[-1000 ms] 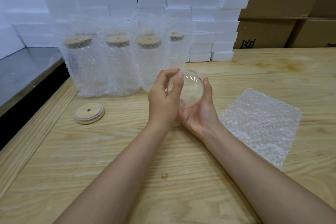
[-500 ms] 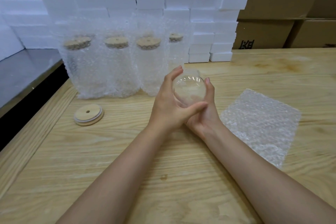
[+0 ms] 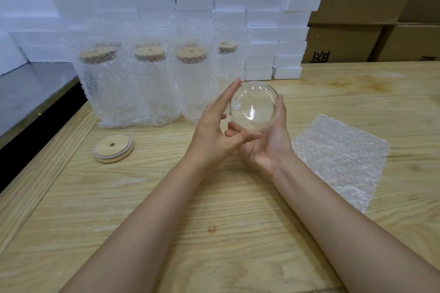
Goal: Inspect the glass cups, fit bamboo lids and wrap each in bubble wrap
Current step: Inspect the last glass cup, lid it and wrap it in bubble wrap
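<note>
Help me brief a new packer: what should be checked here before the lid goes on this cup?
1. Cup held firmly: the glass cup sits in the curled right hand, and the left hand steadies it with straight fingers. Ok.
2. Glass free of cracks or chips: glare hides detail. Cannot tell.
3. Lid within reach: the bamboo lid lies loose on the table, left of the hands. Ok.
4. Wrap ready: the bubble wrap sheet lies flat at the right. Ok.
5. Finished work out of the way: the wrapped cups stand in a row at the back. Ok.
</note>
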A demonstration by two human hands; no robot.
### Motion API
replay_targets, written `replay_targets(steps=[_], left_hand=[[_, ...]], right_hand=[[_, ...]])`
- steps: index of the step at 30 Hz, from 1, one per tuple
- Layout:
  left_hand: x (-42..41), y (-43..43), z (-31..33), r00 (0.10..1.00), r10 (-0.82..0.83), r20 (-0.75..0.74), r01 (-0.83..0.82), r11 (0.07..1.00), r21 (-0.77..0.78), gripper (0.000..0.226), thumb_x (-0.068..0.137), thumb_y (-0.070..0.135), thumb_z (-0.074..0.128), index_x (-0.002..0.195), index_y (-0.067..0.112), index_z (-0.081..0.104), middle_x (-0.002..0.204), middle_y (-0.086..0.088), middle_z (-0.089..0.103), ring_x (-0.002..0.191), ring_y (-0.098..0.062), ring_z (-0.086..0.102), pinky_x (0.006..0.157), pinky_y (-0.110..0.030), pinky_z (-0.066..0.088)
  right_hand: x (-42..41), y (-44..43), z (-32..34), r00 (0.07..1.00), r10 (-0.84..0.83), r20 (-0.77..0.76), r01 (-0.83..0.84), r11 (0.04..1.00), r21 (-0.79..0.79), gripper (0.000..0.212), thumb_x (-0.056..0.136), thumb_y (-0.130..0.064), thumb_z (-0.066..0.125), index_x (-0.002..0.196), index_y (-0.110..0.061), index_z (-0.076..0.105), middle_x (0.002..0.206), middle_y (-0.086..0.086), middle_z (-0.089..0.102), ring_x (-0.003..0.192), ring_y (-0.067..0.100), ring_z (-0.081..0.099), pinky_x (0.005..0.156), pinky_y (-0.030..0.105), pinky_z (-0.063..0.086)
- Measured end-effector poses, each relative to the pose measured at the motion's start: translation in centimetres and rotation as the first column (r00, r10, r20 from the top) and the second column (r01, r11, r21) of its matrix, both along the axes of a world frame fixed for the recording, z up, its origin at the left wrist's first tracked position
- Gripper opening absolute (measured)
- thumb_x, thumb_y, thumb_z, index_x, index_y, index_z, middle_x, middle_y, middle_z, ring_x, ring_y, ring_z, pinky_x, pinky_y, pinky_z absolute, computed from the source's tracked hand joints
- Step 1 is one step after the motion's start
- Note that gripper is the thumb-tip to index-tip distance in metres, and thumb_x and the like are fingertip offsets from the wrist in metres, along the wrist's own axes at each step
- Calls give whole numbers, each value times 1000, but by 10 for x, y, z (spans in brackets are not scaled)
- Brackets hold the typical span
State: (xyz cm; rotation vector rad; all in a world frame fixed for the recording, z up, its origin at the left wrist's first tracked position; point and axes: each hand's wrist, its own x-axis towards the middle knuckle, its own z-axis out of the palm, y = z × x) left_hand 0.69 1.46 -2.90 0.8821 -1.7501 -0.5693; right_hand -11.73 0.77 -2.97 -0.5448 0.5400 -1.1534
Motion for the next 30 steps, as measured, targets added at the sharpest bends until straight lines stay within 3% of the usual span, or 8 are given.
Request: replay_targets(steps=[4, 8, 11, 15, 18, 21, 25, 30], left_hand=[[0, -4, -4, 996, -33, -82, 36, 999, 39, 90, 65, 30, 82, 139, 39, 33, 143, 19, 44, 129, 2, 44, 101, -19, 42], [2, -4, -7, 992, -61, -109, 67, 996, 55, 89, 62, 35, 83, 138, 33, 36, 140, 23, 43, 129, 3, 43, 99, -16, 41], [4, -1, -8, 988, -87, -129, 100, 990, 96, 83, 61, 40, 80, 132, 39, 36, 142, 18, 42, 132, -1, 42, 102, -21, 41], [5, 2, -11, 973, -94, -212, 129, 979, 155, 74, 61, 43, 76, 124, 31, 40, 142, 6, 44, 132, -6, 44, 105, -31, 43], [6, -1, -11, 983, -20, -183, 53, 984, 172, 75, 55, 47, 79, 118, 36, 39, 136, 2, 49, 126, -4, 49, 100, -30, 46], [6, -7, -16, 995, 51, -86, -36, 985, 168, 97, 56, 35, 89, 137, 32, 34, 135, 4, 46, 122, 2, 48, 92, -21, 45], [9, -11, -23, 994, 90, -57, -82, 987, 135, 103, 65, 11, 88, 148, 12, 27, 135, -1, 45, 121, -4, 49, 94, -21, 45], [15, -11, -24, 996, 87, 33, -88, 996, 20, 94, 62, 22, 85, 143, 14, 38, 130, 5, 45, 122, -3, 48, 101, -24, 42]], right_hand=[[-1, 2, 2, 1000, -10, -20, 10, 999, -40, 85, 81, -80, 29, 118, -9, 56, 79, 13, 70, 50, 25, 64, 46, 26, 56], [2, 5, 5, 999, -41, -34, 39, 998, -54, 78, 86, -74, 33, 127, -10, 52, 100, 15, 69, 61, 25, 68, 52, 27, 57], [2, 4, 4, 986, -137, -95, 133, 990, -48, 82, 83, -64, 49, 145, -15, 30, 127, 27, 55, 89, 34, 68, 64, 35, 58], [-1, 1, -5, 964, -221, -152, 198, 969, -148, 99, 76, -48, 66, 148, -37, -2, 98, 19, 68, 87, 35, 67, 80, 41, 57], [-2, 0, -9, 944, -260, -205, 200, 941, -274, 101, 78, -30, 64, 140, -52, -12, 117, 20, 65, 103, 37, 64, 99, 54, 46], [-3, -1, -15, 903, -299, -307, 179, 914, -364, 105, 74, -18, 66, 140, -54, -7, 117, 14, 64, 102, 30, 62, 94, 43, 52], [-5, -3, -20, 907, -266, -326, 125, 910, -394, 95, 70, -10, 65, 143, -35, 10, 126, 6, 60, 96, 11, 62, 80, 25, 50], [-2, 2, -17, 893, -250, -373, 84, 910, -407, 88, 70, -19, 79, 143, -22, 28, 135, 2, 49, 108, 15, 56, 73, 18, 52]])
